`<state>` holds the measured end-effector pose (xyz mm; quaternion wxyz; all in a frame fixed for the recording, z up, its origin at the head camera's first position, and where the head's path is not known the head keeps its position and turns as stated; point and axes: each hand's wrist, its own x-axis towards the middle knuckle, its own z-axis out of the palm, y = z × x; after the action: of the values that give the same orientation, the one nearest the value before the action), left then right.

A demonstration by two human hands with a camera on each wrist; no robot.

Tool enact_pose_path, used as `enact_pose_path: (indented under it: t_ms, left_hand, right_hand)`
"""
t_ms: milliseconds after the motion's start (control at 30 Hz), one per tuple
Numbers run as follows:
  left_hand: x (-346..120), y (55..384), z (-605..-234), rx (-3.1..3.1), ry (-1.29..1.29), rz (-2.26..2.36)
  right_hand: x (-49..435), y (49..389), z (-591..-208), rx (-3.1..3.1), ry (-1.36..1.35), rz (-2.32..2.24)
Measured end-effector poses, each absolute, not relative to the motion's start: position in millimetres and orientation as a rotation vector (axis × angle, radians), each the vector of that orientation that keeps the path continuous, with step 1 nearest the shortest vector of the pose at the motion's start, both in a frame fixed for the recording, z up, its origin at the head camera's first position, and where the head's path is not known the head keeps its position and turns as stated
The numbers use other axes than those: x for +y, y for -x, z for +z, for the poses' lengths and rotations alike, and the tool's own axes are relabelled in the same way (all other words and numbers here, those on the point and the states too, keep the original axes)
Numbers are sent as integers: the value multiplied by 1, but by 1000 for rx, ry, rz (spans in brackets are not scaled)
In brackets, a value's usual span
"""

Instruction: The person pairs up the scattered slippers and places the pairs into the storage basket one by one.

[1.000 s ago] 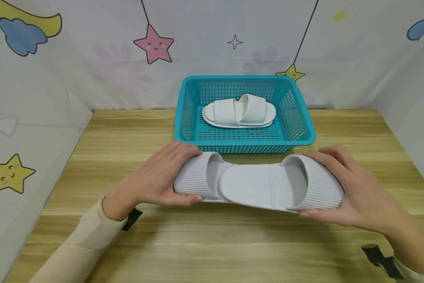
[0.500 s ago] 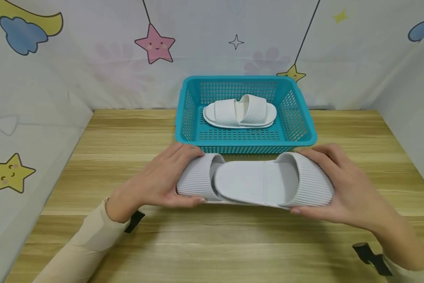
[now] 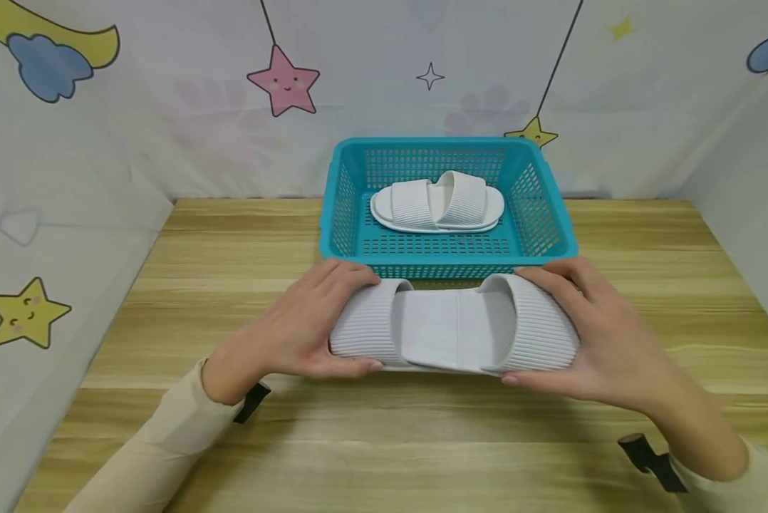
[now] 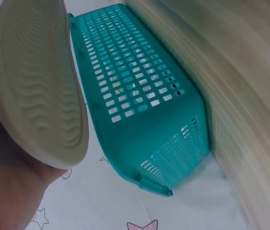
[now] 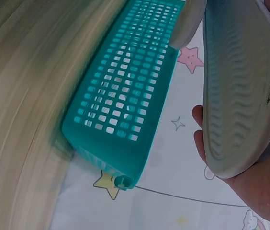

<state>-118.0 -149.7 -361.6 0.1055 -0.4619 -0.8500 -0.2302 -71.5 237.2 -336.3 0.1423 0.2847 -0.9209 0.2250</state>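
My left hand [image 3: 307, 324] grips a pale grey slide slipper [image 3: 365, 324] by its ribbed strap, thumb along the near side. Another matching slipper [image 3: 544, 328] is gripped the same way by my right hand [image 3: 608, 335]. The two lie in line, toes outward, raised above the table. The right slipper's heel end is inside the left slipper's strap opening, hidden under it. Patterned undersides show in both wrist views: the left slipper's sole [image 4: 41, 86] and the right slipper's sole [image 5: 240, 86].
Just beyond my hands a teal mesh basket [image 3: 448, 261] stands on the wooden table [image 3: 243, 235]. Inside it lies a nested pair of white slippers [image 3: 467, 199]. A white cloth backdrop [image 3: 371, 78] with printed stars encloses the back and sides.
My right hand has moved left with its slipper, whose heel has slid deeper into the left slipper's strap opening. The left hand has shifted slightly right.
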Motion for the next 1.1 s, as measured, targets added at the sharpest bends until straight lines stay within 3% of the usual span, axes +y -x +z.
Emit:
enact_pose_path:
  t_ms: [1100]
  left_hand:
    - [-128, 107, -362, -2410, 1342, -702]
  right_hand:
    - [206, 71, -341, -2631, -864, 726]
